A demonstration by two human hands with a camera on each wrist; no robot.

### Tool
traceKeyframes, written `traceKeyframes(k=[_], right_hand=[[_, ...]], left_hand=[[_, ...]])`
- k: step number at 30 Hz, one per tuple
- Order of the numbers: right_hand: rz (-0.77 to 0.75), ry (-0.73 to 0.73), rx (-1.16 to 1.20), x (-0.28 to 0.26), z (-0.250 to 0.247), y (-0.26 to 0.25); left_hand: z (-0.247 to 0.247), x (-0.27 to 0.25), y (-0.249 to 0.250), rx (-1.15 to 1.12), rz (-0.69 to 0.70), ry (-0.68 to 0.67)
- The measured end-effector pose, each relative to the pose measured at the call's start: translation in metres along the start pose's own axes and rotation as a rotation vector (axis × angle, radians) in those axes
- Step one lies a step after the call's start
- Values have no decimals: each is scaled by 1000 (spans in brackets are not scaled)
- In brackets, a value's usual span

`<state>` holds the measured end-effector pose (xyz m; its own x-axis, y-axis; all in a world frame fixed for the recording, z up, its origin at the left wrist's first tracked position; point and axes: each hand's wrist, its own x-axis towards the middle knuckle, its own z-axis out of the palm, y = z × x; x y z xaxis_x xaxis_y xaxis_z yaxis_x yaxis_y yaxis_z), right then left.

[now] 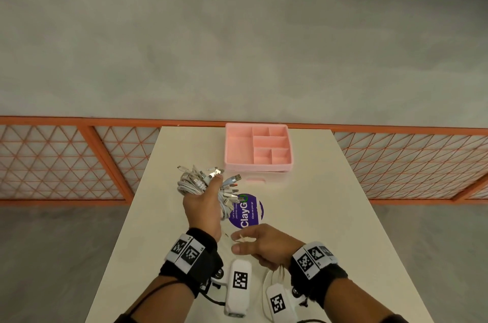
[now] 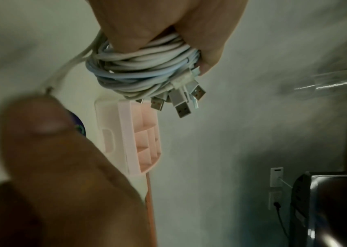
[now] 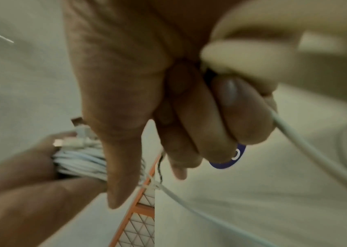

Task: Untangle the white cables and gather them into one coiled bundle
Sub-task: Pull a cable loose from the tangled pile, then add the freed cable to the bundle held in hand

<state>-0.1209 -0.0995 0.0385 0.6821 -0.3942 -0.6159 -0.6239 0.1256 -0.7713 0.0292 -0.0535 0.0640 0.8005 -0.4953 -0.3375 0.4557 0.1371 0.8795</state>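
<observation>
The coiled bundle [image 1: 196, 185] of white cables sits in the left hand [image 1: 202, 206], held up above the cream worktop [image 1: 330, 217] just in front of the pink organiser tray [image 1: 258, 147]; the fingers are curled tight round the loops, and the USB plugs [image 2: 181, 102] fan out loose past the fingertips. One loose cable [image 3: 308, 150] is not yet in the coil: it runs from the bundle toward the right hand [image 1: 264, 244], which is closed on it with the strand passing under curled fingers, though the right wrist view is too blurred to show exactly how the strand is held. More of that strand loops on the worktop near the right wrist. The chief risk, as I judge it, is the grip on the coil: it is thick for one hand, so a pull on the free strand could drag loops out and let the bundle spring open. The dangling plugs could hook the incoming strand and make a new snag. The slack lying by the wrist, near the camera mounts, might catch there while being drawn in. A small knot-like crossing seems to show where the strand leaves the bundle; winding over it would lock the tangle inside. The purple round sticker [image 1: 247, 210] lies flat below and poses no hazard.
</observation>
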Motion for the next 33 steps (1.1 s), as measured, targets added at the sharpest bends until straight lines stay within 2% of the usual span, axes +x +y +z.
traceKeyframes(k=[3, 6, 9, 11, 13, 16, 18, 20, 23, 28, 33], right_hand=[[-13, -155, 24, 3, 11, 7], [-40, -179, 175, 0, 11, 14], [-49, -108, 304, 0, 3, 19], [-82, -11, 295, 2, -3, 19], [-118, 56, 171, 3, -9, 16], [-119, 40, -32, 3, -23, 15], [-103, 21, -105, -1, -31, 14], [-111, 62, -141, -5, -39, 14], [-149, 166, -92, -13, -49, 13], [-215, 166, 167, -21, -59, 15], [-309, 187, 37, -28, -57, 1]], left_hand=[[6, -5, 4, -37, -10, -48], [9, -3, 12, -52, 13, -54], [4, 5, 14, -74, 7, -30], [1, 8, 12, -68, 11, -11], [-2, 9, 9, -20, 36, -6], [-7, 7, 7, 60, 106, -3], [-10, 7, 6, 105, 157, -10], [-13, 9, 7, 139, 207, -19], [-16, 13, 9, 175, 253, -29], [-23, 19, 7, 231, 238, -42], [-25, 14, -2, 392, 217, -199]])
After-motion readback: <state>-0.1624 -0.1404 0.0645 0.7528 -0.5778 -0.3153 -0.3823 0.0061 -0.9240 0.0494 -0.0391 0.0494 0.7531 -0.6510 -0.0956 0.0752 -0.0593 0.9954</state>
